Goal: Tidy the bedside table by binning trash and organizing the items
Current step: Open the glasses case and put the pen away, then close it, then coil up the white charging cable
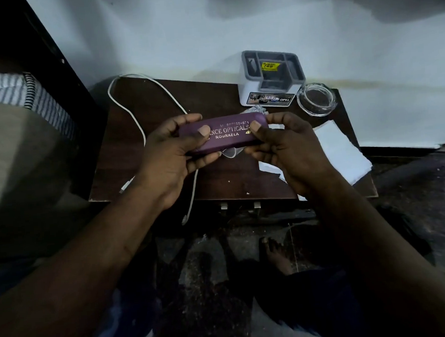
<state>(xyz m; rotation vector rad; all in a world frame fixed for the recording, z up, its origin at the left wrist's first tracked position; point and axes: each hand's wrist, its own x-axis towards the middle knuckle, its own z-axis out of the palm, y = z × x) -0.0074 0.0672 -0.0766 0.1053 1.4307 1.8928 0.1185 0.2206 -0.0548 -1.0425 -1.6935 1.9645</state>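
Observation:
Both hands hold a purple spectacle case with gold lettering above the dark wooden bedside table. My left hand grips its left end, thumb on the lid. My right hand grips the right end, thumb on the lid too. The case looks closed. A clear lens or plastic piece shows just under the case. Crumpled foil lies behind it. A white charging cable loops over the table's left half and hangs off the front edge. White paper sheets lie at the right.
A grey and white desk organiser stands at the table's back, with a glass ashtray to its right. A bed with a striped pillow is on the left. White wall behind; my bare foot rests on the dark floor below.

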